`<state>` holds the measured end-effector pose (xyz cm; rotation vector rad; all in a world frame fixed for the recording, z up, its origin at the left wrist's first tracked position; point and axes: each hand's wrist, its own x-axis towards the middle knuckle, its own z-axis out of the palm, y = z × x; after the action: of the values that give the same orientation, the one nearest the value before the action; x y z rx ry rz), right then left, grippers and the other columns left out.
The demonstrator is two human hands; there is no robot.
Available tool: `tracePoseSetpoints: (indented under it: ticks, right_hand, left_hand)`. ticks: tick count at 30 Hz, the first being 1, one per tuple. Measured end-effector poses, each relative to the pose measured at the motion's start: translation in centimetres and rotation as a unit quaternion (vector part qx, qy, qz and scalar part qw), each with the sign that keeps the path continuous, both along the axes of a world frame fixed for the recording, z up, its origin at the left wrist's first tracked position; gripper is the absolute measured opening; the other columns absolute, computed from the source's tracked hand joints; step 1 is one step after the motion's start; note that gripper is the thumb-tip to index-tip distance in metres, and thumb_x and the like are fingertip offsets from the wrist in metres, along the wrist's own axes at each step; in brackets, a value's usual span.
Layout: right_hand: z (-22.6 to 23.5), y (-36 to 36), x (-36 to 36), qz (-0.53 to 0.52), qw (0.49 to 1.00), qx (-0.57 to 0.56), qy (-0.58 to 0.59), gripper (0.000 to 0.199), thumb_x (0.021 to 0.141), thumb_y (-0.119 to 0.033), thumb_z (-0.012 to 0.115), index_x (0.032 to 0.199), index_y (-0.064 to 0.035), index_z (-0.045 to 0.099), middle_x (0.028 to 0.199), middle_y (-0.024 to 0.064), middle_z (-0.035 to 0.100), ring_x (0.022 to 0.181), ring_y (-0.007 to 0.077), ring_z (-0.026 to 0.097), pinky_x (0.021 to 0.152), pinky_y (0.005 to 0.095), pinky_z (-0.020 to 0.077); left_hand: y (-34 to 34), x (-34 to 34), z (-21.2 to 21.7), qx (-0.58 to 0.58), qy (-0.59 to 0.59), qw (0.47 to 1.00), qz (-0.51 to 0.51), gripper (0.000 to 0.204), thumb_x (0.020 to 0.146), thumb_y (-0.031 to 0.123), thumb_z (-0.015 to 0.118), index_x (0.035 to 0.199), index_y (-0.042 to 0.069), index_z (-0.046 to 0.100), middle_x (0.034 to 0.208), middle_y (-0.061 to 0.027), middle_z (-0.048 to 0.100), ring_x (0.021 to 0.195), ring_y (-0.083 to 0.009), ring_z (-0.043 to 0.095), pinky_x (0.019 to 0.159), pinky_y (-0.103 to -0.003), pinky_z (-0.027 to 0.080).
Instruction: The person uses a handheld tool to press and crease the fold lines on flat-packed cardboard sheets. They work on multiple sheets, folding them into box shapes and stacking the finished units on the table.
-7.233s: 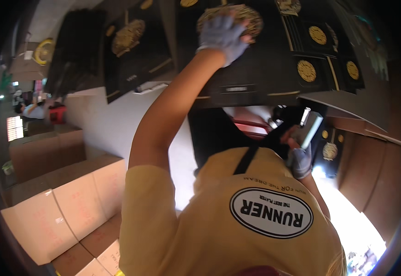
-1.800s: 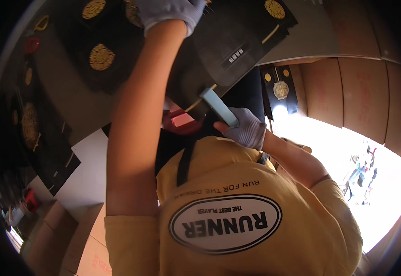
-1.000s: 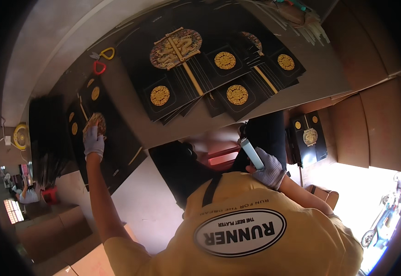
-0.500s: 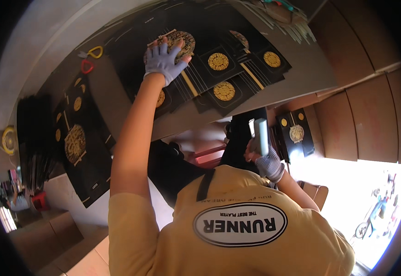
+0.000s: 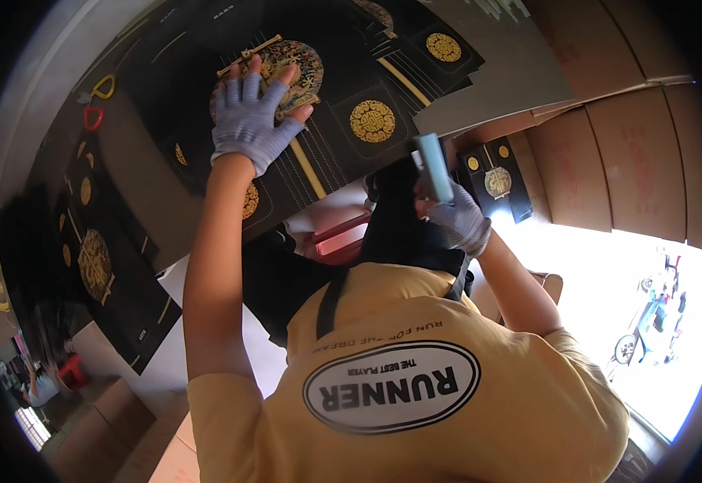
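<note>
My left hand (image 5: 246,121), in a grey-lilac fingerless glove, lies flat with fingers spread on a black printed sheet (image 5: 178,92). Its fingertips rest over a large round patterned medallion (image 5: 307,63) on that sheet. My right hand (image 5: 462,221), gloved alike, is wrapped round a pale blue-green oblong hand tool (image 5: 434,167). I hold the tool up off the table, near the table's front edge; its exact kind is too blurred to tell. Beside the left hand's sheet, to the right, lie overlapping black pieces with a gold round emblem (image 5: 373,121) and gold strips.
Scissors (image 5: 88,119) with yellow and red handles lie at the left. More black printed sheets (image 5: 121,266) hang over the table's left side. Cardboard boxes (image 5: 637,173) are stacked at the right, near a black printed piece (image 5: 496,181). A red stool (image 5: 339,239) stands below the table.
My right hand has raised the tool toward the table's front edge. My left hand stays spread on the sheet. The whole view has shifted, bringing the table further up and left.
</note>
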<state>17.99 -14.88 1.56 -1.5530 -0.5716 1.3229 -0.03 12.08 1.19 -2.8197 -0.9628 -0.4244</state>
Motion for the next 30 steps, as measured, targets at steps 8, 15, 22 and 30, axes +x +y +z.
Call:
tracePoseSetpoints:
  ticks: [8, 15, 22, 30]
  right_hand:
    - [0.5, 3.4, -1.6, 0.13, 0.957, -0.191, -0.178, 0.026, 0.082, -0.027, 0.06, 0.09, -0.0023, 0.06, 0.06, 0.0037, 0.055, 0.049, 0.0121, 0.053, 0.047, 0.0288, 0.0435]
    - [3.1, 4.9, 6.1, 0.145, 0.961, -0.18, -0.154, 0.033, 0.083, -0.028, 0.062, 0.064, -0.0026, 0.053, 0.05, 0.0049, 0.051, 0.042, 0.0135, 0.051, 0.04, 0.0286, 0.0416]
    - [-0.2, 2.2, 2.7, 0.158, 0.979, -0.052, -0.12, 0.02, 0.076, -0.018, 0.069, 0.087, -0.004, 0.059, 0.074, 0.0045, 0.061, 0.071, 0.0113, 0.058, 0.067, 0.0273, 0.047]
    - [-0.1, 3.7, -8.6, 0.197, 0.978, -0.061, -0.022, 0.029, 0.078, -0.02, 0.067, 0.1, -0.0035, 0.057, 0.08, 0.003, 0.058, 0.071, 0.0091, 0.053, 0.065, 0.0245, 0.0443]
  left_hand:
    - [0.0, 0.0, -0.2, 0.034, 0.006, 0.999, 0.0, 0.061, 0.083, 0.062, 0.043, 0.136, 0.036, 0.035, 0.145, -0.0131, 0.028, 0.132, -0.0386, 0.024, 0.108, -0.051, 0.015]
    - [-0.6, 4.3, 4.6, -0.104, 0.141, 0.982, 0.063, 0.061, 0.08, 0.067, 0.043, 0.133, 0.036, 0.04, 0.136, -0.0132, 0.038, 0.127, -0.036, 0.031, 0.106, -0.045, 0.024]
    - [0.7, 5.2, -0.4, 0.098, -0.033, 0.994, 0.033, 0.062, 0.079, 0.068, 0.041, 0.133, 0.037, 0.038, 0.136, -0.0136, 0.037, 0.127, -0.0381, 0.03, 0.108, -0.049, 0.02]
    - [-0.8, 4.9, 2.4, -0.047, -0.06, 0.996, 0.047, 0.062, 0.079, 0.059, 0.048, 0.129, 0.023, 0.047, 0.138, -0.0191, 0.033, 0.129, -0.0375, 0.028, 0.107, -0.05, 0.018]
